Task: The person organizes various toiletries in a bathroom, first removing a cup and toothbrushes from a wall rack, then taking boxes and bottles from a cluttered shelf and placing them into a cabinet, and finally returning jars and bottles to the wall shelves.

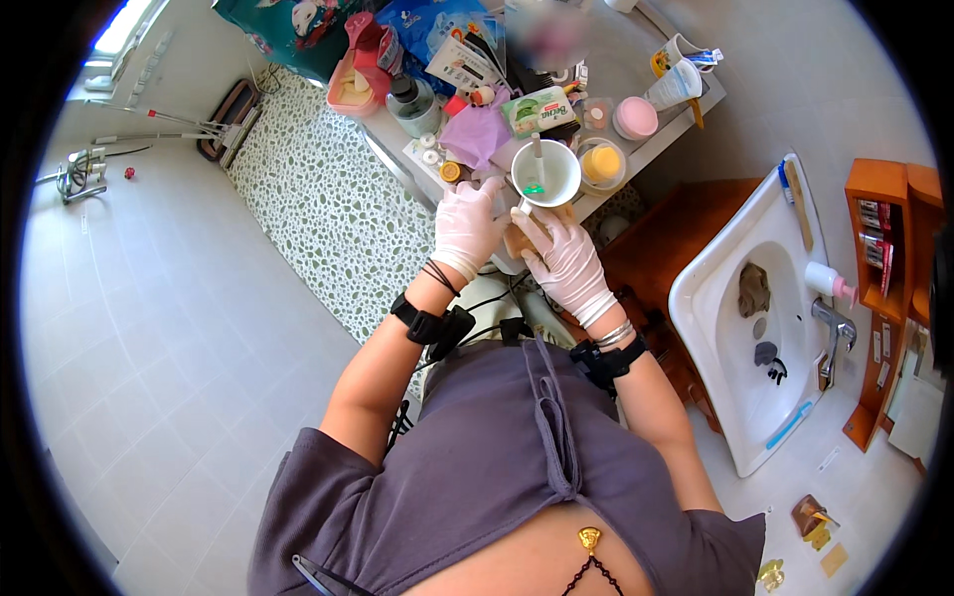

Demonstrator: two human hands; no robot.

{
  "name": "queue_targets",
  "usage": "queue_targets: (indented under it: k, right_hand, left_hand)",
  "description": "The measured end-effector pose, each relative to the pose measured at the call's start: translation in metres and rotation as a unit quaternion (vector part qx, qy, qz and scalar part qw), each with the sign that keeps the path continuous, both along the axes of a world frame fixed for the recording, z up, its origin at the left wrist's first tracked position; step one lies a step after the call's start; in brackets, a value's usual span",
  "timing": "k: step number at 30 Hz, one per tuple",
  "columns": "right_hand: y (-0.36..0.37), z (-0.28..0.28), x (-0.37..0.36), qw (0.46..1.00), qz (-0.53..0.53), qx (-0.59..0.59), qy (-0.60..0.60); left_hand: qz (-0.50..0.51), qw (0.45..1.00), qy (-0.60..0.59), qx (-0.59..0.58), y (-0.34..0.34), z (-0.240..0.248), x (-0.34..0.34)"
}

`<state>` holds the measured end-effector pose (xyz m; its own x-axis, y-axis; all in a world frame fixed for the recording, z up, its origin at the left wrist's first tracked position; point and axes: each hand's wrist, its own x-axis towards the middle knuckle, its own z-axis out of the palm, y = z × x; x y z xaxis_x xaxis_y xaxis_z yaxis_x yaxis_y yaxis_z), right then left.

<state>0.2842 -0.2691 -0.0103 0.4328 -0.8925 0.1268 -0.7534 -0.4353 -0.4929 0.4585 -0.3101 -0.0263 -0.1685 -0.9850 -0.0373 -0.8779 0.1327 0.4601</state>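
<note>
Both my hands wear thin white gloves at the counter's near edge. My left hand has bent, closed fingers beside a small jar with a yellow-orange lid; whatever they hold is hidden. Just below a white mug is my right hand, its index finger and thumb apart, the index finger close to the mug's handle. Whether it touches the mug I cannot tell. A pale stick-like tool and something green are inside the mug. Between my hands shows a tan-brown surface, too covered to name.
Behind the mug lie a purple cloth, a green-and-white packet and a bottle. A clear cup with a yellow thing and a pink-lidded jar stand to its right. Further right is a white sink.
</note>
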Motion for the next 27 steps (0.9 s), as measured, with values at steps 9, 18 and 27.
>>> queue_targets:
  k: [9, 18, 27]
  right_hand:
    - [0.004, -0.011, -0.005, 0.999, 0.008, -0.002, -0.038]
    - [0.008, 0.026, -0.014, 0.779, -0.118, 0.318, -0.528]
    - [-0.023, 0.072, -0.021, 0.809, -0.233, 0.111, -0.528]
  left_hand:
    - [0.056, 0.983, 0.173, 0.001, 0.022, 0.036, 0.034]
    - [0.102, 0.829, 0.532, 0.14, 0.022, 0.088, 0.054]
    - [0.081, 0.778, 0.583, 0.221, 0.023, 0.075, 0.009]
